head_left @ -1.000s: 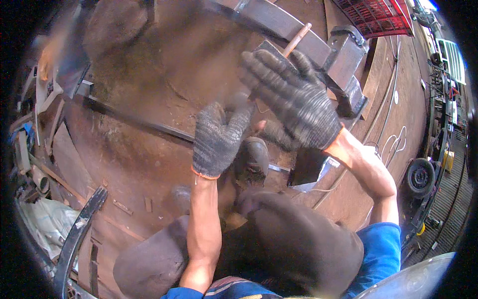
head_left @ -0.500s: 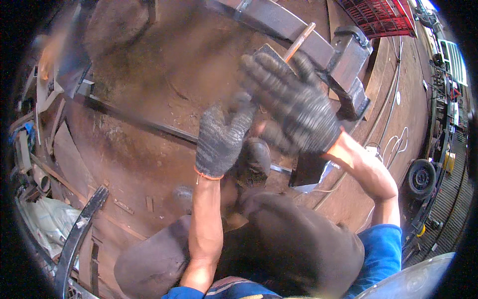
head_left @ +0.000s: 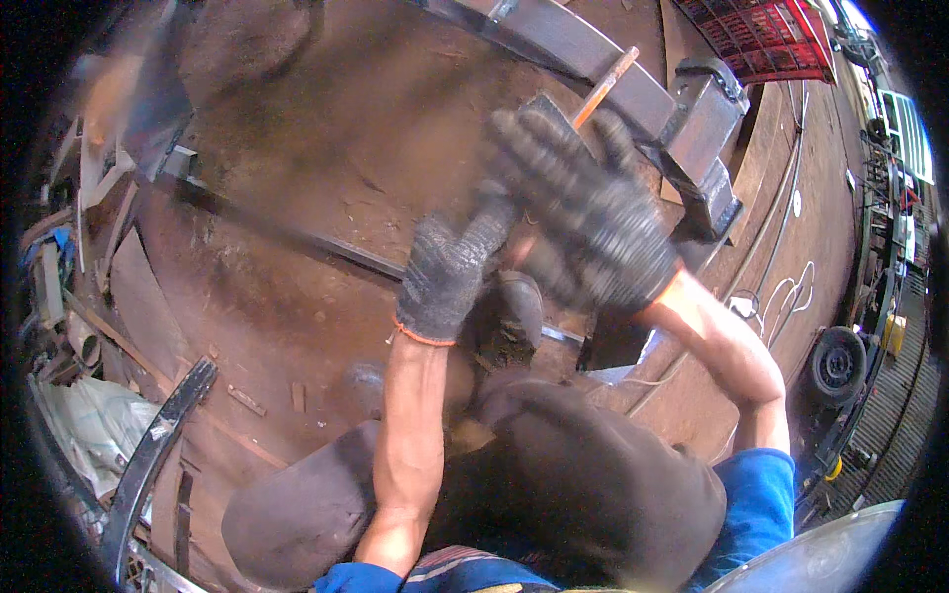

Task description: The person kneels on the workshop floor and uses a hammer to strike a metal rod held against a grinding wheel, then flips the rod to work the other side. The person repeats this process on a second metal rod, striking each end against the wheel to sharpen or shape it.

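Both my hands wear dark grey knit gloves with orange cuffs. My right hand (head_left: 593, 212) is blurred by motion, palm down with its fingers stretched out and apart. Just left of it, my left hand (head_left: 445, 262) reaches up; its fingertips are blurred and partly hidden, so whether they grip anything is unclear. Beyond my right fingers are a flat dark metal piece (head_left: 546, 112) and a slim orange-brown rod (head_left: 605, 89), which slants across a heavy steel beam (head_left: 554, 44). What lies under the right hand is hidden.
A welded steel end piece (head_left: 704, 109) adjoins the beam, with a red crate (head_left: 761, 38) behind. A long steel bar (head_left: 356, 259) crosses the dirt floor. Scrap metal and a pale sack (head_left: 94, 425) lie left, beside a curved black bar (head_left: 163, 435). Cables and a wheel (head_left: 837, 366) are at right.
My right hand stays spread and blurred, with its fingers slightly shifted. The left hand sits a little higher and to the right. The whole view has shifted slightly.
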### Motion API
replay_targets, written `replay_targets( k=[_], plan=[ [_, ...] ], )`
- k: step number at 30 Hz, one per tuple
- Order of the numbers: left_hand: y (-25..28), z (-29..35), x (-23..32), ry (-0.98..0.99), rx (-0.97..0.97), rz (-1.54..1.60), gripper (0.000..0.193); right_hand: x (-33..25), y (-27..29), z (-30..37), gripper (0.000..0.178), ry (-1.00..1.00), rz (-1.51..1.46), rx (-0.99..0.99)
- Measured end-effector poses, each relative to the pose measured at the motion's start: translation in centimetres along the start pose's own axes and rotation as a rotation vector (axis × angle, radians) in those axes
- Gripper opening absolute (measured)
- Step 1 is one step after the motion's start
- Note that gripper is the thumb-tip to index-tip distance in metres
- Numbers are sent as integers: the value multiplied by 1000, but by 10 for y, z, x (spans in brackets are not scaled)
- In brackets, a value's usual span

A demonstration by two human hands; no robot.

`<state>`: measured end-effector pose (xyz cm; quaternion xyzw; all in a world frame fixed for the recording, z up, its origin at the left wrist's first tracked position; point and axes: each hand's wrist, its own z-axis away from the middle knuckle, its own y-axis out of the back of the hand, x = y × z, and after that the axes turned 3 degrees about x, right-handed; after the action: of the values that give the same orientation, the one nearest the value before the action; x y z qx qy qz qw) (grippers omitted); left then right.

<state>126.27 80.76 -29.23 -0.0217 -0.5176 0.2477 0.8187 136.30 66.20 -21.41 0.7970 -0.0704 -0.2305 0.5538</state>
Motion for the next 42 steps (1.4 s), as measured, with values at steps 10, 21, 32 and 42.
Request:
replay_targets(
  k=[10, 21, 32, 42],
  plan=[
    [-3, 9, 3, 178, -24, 172, 19, 38, 11, -2, 61, -106, 338, -9],
    [4, -2, 2, 177, -61, 232, 25, -1, 7, 3, 64, -46, 27, -110],
    [-7, 5, 0, 364, -144, 517, 25, 63, 10, -16, 52, -71, 500, 112],
    [15, 9, 21, -105, -62, -268, 23, 26, 24, -45, 61, -296, 477, -43]
  ],
)
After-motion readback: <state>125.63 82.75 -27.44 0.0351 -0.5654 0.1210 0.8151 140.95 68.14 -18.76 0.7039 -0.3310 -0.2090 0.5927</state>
